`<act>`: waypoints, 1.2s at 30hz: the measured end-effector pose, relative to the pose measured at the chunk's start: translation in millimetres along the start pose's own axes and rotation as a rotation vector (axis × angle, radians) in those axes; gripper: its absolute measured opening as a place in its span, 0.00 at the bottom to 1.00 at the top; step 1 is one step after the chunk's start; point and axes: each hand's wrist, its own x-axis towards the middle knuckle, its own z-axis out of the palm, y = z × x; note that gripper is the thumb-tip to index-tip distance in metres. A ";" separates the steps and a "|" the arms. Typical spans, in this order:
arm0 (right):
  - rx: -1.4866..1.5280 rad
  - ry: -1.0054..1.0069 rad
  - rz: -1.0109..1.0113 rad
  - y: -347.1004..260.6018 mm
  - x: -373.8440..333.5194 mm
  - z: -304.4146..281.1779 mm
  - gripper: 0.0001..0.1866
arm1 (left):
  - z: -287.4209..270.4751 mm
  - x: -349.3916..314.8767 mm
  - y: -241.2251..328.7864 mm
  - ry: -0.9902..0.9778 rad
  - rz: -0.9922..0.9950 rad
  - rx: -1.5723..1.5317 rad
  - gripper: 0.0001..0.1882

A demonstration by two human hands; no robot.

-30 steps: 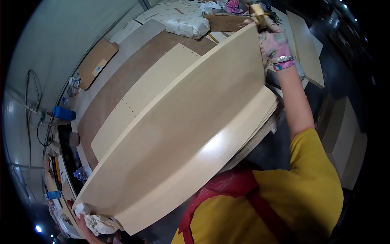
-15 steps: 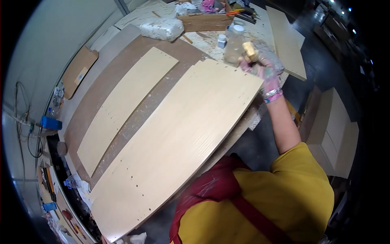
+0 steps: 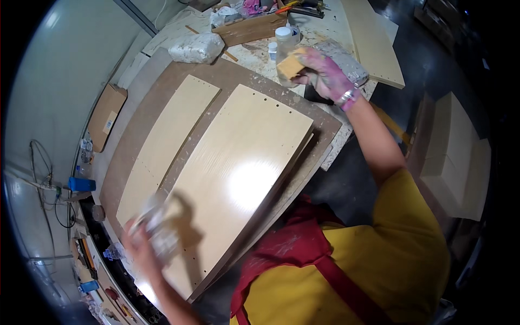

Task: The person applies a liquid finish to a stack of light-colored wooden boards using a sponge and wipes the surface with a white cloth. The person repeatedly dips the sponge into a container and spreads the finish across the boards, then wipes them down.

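My right hand (image 3: pixel 326 76), in a pink-stained glove, is closed round a yellow sponge (image 3: pixel 291 65) beyond the far right corner of a pale wooden panel (image 3: pixel 227 146). The panel has small dark holes near its ends and a bright glare on its face. Over its near left end, my left hand (image 3: pixel 142 246) grips a crumpled white cloth (image 3: pixel 162 233); both are smeared by motion. Whether the cloth touches the wood, I cannot tell. A narrower pale panel (image 3: pixel 168 135) lies alongside to the left.
Behind the sponge stands a clear jar with a white lid (image 3: pixel 283 33), a small white bottle (image 3: pixel 272 51) beside it. A plastic-wrapped bundle (image 3: pixel 197 47) and a cardboard box of odds and ends (image 3: pixel 252 30) sit at the back. Cartons (image 3: pixel 452 157) stand at the right.
My left hand has come up from the lower edge with the cloth, over the panel. The large panel has shifted and its far end lies lower. My right hand has moved left with the sponge.
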 end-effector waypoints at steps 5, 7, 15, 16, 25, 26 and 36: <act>-0.536 -0.117 -0.003 11.1 41.8 20.8 0.28 | 158.3 -14.8 53.2 -0.465 0.770 0.432 0.18; -0.580 -0.168 -0.009 25.2 59.0 22.2 0.30 | 163.1 -16.0 51.5 -0.451 0.780 0.415 0.18; -0.886 -0.220 -0.256 62.1 81.8 40.3 0.28 | 166.0 -14.9 45.3 -0.419 0.751 0.422 0.16; -0.892 -0.228 -0.282 65.2 82.8 40.9 0.28 | 166.9 -14.9 44.8 -0.407 0.752 0.417 0.16; -0.955 -0.269 -0.242 44.3 56.2 40.3 0.29 | 169.9 -13.2 43.4 -0.367 0.746 0.389 0.16; -0.944 -0.274 -0.261 42.9 50.9 36.2 0.29 | 170.3 -13.2 43.3 -0.365 0.744 0.383 0.15; -1.048 -0.288 -0.293 7.9 -23.2 6.8 0.24 | 173.6 -14.7 41.5 -0.334 0.742 0.356 0.15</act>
